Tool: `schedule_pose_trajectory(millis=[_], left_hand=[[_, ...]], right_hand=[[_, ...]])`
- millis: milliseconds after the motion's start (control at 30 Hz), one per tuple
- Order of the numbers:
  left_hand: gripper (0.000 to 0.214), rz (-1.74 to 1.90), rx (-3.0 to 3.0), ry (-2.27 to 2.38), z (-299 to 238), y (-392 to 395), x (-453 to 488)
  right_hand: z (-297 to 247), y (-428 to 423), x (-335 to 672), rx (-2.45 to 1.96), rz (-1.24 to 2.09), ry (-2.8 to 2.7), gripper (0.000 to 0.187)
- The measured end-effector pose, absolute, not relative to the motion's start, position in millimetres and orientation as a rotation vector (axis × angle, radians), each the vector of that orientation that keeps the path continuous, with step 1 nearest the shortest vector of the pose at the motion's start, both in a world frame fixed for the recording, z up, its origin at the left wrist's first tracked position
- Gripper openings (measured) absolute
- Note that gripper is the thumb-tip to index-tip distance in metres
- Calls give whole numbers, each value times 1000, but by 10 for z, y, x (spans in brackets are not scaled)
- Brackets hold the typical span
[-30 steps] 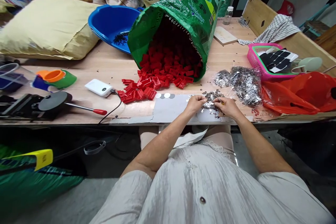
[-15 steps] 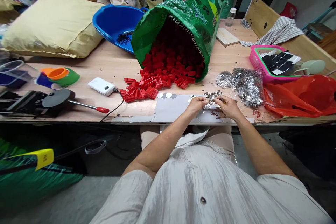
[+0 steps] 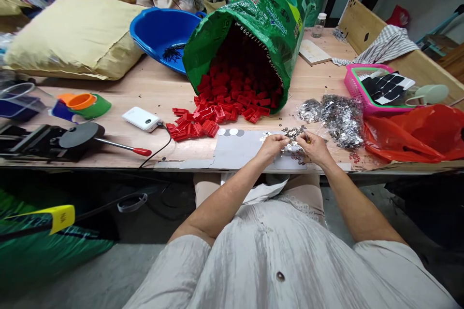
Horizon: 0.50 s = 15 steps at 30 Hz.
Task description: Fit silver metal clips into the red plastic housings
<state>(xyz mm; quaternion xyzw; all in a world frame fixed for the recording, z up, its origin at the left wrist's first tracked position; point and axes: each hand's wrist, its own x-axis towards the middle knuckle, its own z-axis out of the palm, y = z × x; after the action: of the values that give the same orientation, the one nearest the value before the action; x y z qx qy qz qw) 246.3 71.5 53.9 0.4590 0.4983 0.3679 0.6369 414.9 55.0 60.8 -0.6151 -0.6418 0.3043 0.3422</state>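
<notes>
My left hand (image 3: 272, 148) is closed in a pinch at the left side of a small heap of shiny metal pieces (image 3: 293, 133). What its fingertips grip is too small to name. Facing it, my right hand (image 3: 316, 148) is also pinched closed, with a bit of something yellowish showing at the fingers that I cannot identify. Both hands hover low over a grey sheet (image 3: 232, 149) at the table's front edge. More small silvery pieces (image 3: 266, 136) lie by the left hand, and a few dark reddish ones lie between the wrists.
Red plastic parts (image 3: 195, 123) spill from a green sack (image 3: 268, 14). Right of my hands are bags of metal pieces (image 3: 342, 118), a pink basket (image 3: 351, 84) and a red plastic bag (image 3: 413, 133). A white power bank (image 3: 140, 119), a lever tool (image 3: 81, 136) and a blue basin (image 3: 159, 24) stand left.
Both hands stay pinched over the metal pieces, with only slight finger movement. The whole view has shifted very slightly; nothing else has visibly moved.
</notes>
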Motion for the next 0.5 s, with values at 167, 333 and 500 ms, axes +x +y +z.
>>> schedule_pose_trajectory(millis=[167,333,500], left_hand=[[22,724,1410,1330,501,721,2444],[12,632,1652,1473,510,698,2328],[19,521,1852,1606,539,703,2256]], right_hand=[[603,555,4180,-1696,703,-1727,19],[589,524,4202,-1851,577,-1953,20],[622,484,4234,-1916,489,-2181,24]])
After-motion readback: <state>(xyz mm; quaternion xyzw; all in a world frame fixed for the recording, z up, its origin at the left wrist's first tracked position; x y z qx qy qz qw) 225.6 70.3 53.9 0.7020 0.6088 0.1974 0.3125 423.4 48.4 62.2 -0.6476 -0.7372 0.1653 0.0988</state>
